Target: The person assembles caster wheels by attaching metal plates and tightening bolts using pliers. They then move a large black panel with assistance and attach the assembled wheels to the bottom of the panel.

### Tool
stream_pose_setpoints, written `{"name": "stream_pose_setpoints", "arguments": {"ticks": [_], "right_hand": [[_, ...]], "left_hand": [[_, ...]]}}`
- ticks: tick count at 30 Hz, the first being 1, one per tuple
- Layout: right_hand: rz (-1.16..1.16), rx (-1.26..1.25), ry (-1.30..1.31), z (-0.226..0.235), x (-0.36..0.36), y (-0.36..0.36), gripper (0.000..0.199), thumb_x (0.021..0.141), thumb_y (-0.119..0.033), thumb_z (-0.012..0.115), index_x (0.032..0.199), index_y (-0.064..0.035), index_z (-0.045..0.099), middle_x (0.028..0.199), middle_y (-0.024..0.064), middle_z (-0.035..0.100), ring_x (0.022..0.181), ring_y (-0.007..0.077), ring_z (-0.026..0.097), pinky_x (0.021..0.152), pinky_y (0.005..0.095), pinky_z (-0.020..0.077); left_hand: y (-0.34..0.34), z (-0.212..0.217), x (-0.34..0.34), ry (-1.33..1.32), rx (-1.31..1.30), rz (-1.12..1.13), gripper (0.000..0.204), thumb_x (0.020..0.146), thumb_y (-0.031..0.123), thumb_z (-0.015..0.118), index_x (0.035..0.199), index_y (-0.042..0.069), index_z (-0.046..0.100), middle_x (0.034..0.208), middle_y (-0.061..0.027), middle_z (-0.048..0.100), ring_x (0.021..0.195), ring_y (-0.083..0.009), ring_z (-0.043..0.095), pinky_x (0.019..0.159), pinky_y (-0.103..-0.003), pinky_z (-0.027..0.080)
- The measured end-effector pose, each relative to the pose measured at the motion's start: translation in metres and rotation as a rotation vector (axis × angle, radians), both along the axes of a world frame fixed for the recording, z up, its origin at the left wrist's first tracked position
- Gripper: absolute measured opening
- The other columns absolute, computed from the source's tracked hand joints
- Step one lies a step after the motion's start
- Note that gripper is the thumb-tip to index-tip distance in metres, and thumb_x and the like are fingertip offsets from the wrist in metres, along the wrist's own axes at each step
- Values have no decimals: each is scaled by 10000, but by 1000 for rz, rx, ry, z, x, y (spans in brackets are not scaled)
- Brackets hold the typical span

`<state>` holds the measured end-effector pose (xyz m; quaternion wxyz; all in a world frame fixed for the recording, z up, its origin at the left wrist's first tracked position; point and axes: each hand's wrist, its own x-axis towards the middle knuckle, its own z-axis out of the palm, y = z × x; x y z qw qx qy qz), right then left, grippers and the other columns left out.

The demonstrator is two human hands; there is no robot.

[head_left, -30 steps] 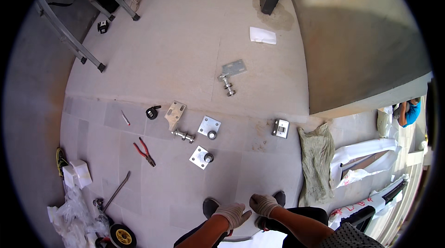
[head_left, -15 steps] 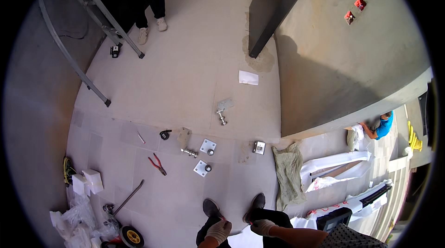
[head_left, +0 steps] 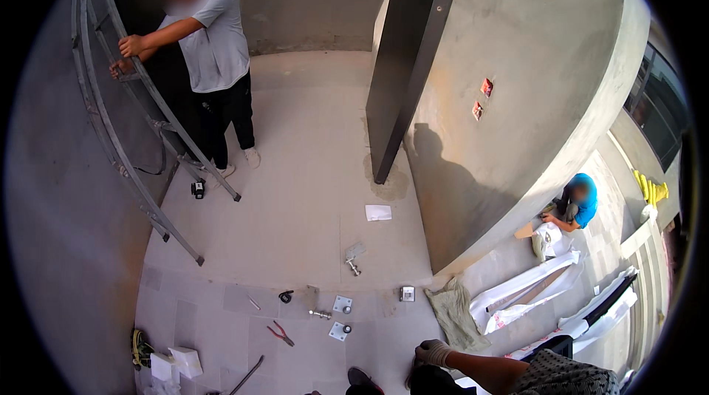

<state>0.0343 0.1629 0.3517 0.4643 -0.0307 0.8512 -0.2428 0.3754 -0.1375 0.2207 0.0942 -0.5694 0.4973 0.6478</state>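
Right hand point(head_left: 433, 353): gloved, hovering low above the floor point(head_left: 310, 203), curling loosely and gripping nothing.
Left hand: staying out of view.
Nearest things: 2 square metal plates point(head_left: 341, 305) lying on the floor beside red pliers point(head_left: 281, 334).
Grey cloth point(head_left: 454, 310): lying crumpled near the hand.
Co-worker point(head_left: 214, 62): holding a ladder point(head_left: 140, 121).

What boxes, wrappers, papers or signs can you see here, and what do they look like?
Small white boxes: floor, lower left, blocky.
White paper sheet: floor near the dark column's foot, flat rectangle.
Long white wrapped bundles: floor at right, narrow.
Two small red squares: on the curved grey wall.
No screens.
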Motion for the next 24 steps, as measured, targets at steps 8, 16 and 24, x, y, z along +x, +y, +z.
{"name": "stream_pose_setpoints", "arguments": {"ticks": [8, 16, 24], "right_hand": [[-349, 29, -33, 14, -23, 66, 346, 903, -296, 558, 955, 14, 701, 767, 103, 703, 643, 193, 669, 593, 339, 549], [-229, -41, 742, 76, -160, 80, 256, 888, -249, 615, 960, -19, 701, 798, 196, 712, 767, 330, 699, 718, 415, 552], [-330, -285, 1860, 381, -334, 56, 299, 844, -47, 651, 1134, -36, 582, 1060, 211, 592, 988, 393, 588, 892, 455, 493]], "left_hand": [[-36, 22, 7, 3, -13, 129, 352, 1004, 366, 525, 832, 74, 619, 703, -100, 673, 512, -194, 588, 413, -325, 420], [-44, 38, -18, -22, 77, 231, 309, 1001, 375, 544, 836, 126, 620, 670, -58, 616, 552, -248, 609, 457, -371, 457], [-70, 109, -159, 96, -98, 46, 332, 1001, 388, 533, 828, 119, 621, 677, -64, 624, 574, -254, 614, 487, -385, 464]]}}
